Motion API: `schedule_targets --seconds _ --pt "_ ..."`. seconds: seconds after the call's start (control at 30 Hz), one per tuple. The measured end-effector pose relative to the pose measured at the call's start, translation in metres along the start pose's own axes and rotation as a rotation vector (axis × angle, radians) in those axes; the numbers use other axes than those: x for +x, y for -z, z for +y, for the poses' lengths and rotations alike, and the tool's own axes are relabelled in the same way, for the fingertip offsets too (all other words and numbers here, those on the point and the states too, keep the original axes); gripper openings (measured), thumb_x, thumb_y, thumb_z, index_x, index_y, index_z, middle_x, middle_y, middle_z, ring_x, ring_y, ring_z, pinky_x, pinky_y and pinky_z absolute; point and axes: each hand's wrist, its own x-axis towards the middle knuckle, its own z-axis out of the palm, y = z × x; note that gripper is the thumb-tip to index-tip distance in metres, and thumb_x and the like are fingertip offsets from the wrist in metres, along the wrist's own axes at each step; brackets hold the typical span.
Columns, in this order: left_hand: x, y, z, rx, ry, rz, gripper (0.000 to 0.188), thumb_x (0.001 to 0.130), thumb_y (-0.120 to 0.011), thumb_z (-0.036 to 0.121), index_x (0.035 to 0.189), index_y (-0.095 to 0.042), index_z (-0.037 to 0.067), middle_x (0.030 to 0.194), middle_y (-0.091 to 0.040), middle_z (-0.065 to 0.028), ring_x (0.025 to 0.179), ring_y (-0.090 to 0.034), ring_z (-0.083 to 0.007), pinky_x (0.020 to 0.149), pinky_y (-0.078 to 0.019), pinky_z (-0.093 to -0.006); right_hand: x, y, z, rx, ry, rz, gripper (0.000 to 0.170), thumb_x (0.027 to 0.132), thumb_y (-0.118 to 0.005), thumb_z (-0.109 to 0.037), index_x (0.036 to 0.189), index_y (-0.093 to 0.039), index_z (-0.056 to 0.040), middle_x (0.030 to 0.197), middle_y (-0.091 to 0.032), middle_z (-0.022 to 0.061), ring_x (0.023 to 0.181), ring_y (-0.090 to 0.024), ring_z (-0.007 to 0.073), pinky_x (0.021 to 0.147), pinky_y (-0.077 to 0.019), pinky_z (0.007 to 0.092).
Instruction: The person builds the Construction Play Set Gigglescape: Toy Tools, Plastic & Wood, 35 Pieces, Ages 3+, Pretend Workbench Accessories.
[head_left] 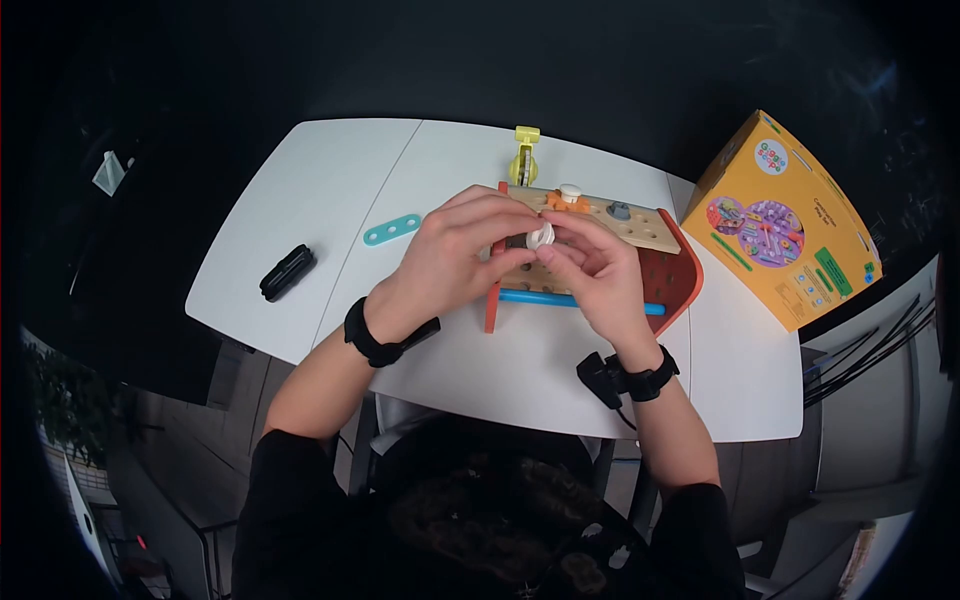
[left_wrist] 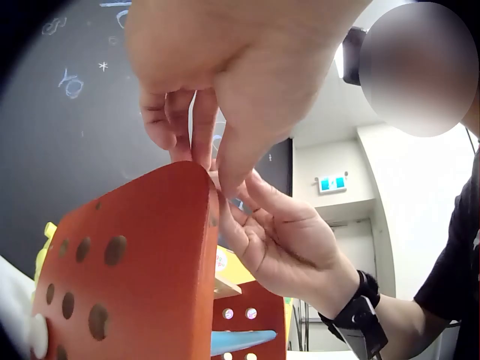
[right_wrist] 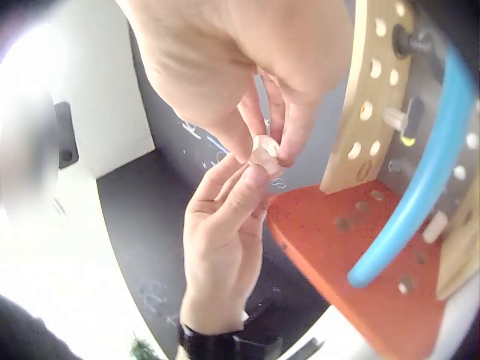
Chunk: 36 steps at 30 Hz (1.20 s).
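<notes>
Two hands are engaged on one small white piece (head_left: 541, 236), held off the table (head_left: 265, 195) in the air by the toy stand (head_left: 685, 275), about midway between the table's left and right edges. Left hand (head_left: 445, 255): grip closed, thumb and forefinger pinching one side of the piece. Right hand (head_left: 603, 268): grip likewise closed, thumb and finger meeting the opposite side. The piece is partly covered by fingers; its exact form cannot be confirmed.

Handling assessment: the piece is judged light, stiff and not readily broken. Its surface looks smooth, so slipping is the likelier fault. Recommended hold: opposite points of the rim, by fingertips, leaving the faces free.

Surroundings: a teal strip (head_left: 392, 230) lies between the stand and the table's left edge; a black case (head_left: 288, 272) lies nearer that edge. A yellow toy (head_left: 525, 160) stands by the far edge. A yellow box (head_left: 785, 225) occupies the right edge, towards the far right corner.
</notes>
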Motion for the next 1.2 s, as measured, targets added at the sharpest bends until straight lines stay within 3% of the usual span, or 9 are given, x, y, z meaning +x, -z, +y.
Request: schedule_targets --seconds 0.07,0.13,0.33,0.5,0.53,0.57,0.67,1.1,1.2 --pt "-0.001 0.003 -0.004 0.021 -0.010 -0.005 0.024 0.079 -0.081 0.007 0.102 -0.076 0.006 0.101 -0.074 -0.0078 0.089 -0.069 -0.0242 0.079 -0.0570 -0.0339 -0.002 0.004 0.003 -0.141 0.047 0.007 0.035 0.091 -0.070 -0.002 0.125 -0.064 0.0035 0.112 -0.070 0.0144 0.103 -0.071 0.0217 0.092 -0.0571 0.0316" --pt "-0.007 0.006 -0.019 -0.063 0.135 0.023 0.022 0.085 -0.076 0.008 0.107 -0.074 0.005 0.100 -0.075 -0.0081 0.087 -0.069 -0.0232 0.078 -0.0560 -0.0324 -0.006 0.009 0.001 -0.673 0.057 -0.158 0.036 0.086 -0.072 -0.005 0.121 -0.066 0.0031 0.109 -0.070 0.0183 0.095 -0.073 0.0264 0.086 -0.0574 0.0342" --pt "-0.021 -0.004 -0.065 -0.010 0.654 -0.220 0.019 0.094 -0.066 0.013 0.108 -0.072 0.002 0.097 -0.075 -0.0123 0.083 -0.069 -0.0206 0.076 -0.0546 -0.0306 0.011 0.016 0.028 -0.791 -0.200 -0.290 0.030 0.086 -0.072 -0.006 0.114 -0.068 0.0050 0.104 -0.071 0.0209 0.091 -0.073 0.0296 0.082 -0.0565 0.0372" --pt "-0.038 -0.017 -0.086 0.010 0.709 -0.429 0.023 0.091 -0.062 0.011 0.109 -0.072 0.001 0.091 -0.074 -0.0163 0.082 -0.069 -0.0231 0.076 -0.0543 -0.0342 0.026 0.012 0.041 -0.845 -0.366 -0.330 0.030 0.087 -0.071 -0.005 0.113 -0.066 0.0077 0.102 -0.071 0.0211 0.095 -0.073 0.0270 0.086 -0.0567 0.0348" --pt "-0.039 -0.018 -0.085 0.002 0.752 -0.493 0.024 0.090 -0.061 0.010 0.109 -0.072 0.000 0.090 -0.073 -0.0172 0.083 -0.069 -0.0240 0.077 -0.0542 -0.0352 0.027 0.013 0.054 -0.814 -0.323 -0.308 0.029 0.085 -0.070 -0.004 0.111 -0.065 0.0078 0.099 -0.070 0.0236 0.094 -0.070 0.0329 0.084 -0.0553 0.0386" --pt "-0.040 -0.019 -0.084 0.000 0.753 -0.496 0.024 0.090 -0.061 0.010 0.109 -0.072 0.000 0.090 -0.073 -0.0172 0.083 -0.069 -0.0240 0.077 -0.0542 -0.0352 0.029 0.009 0.054 -0.783 -0.279 -0.285 0.029 0.083 -0.070 -0.004 0.108 -0.065 0.0080 0.097 -0.069 0.0261 0.093 -0.068 0.0387 0.081 -0.0539 0.0424" --pt "-0.044 -0.024 -0.086 0.013 0.736 -0.518 0.026 0.089 -0.059 0.007 0.111 -0.071 -0.001 0.090 -0.073 -0.0182 0.082 -0.069 -0.0258 0.077 -0.0535 -0.0349 0.036 0.004 0.050 -0.905 -0.321 -0.328 0.024 0.085 -0.070 -0.004 0.107 -0.066 0.0055 0.099 -0.071 0.0207 0.096 -0.069 0.0318 0.086 -0.0546 0.0392" --pt "-0.042 -0.031 -0.090 -0.093 0.751 -0.500 0.022 0.085 -0.067 0.004 0.106 -0.071 -0.004 0.092 -0.076 -0.0144 0.087 -0.073 -0.0230 0.082 -0.0565 -0.0322 0.043 0.000 0.072 -0.962 -0.358 -0.344 0.019 0.088 -0.066 -0.005 0.104 -0.066 0.0061 0.098 -0.069 0.0243 0.095 -0.067 0.0375 0.083 -0.0528 0.0423" --pt "-0.041 -0.031 -0.090 -0.078 0.761 -0.501 0.022 0.085 -0.065 0.001 0.105 -0.071 -0.004 0.092 -0.076 -0.0146 0.086 -0.073 -0.0229 0.082 -0.0568 -0.0321 0.045 0.000 0.072 -0.922 -0.367 -0.367 0.033 0.088 -0.067 -0.008 0.116 -0.060 0.0070 0.113 -0.066 0.0287 0.108 -0.062 0.0436 0.092 -0.0515 0.0455"
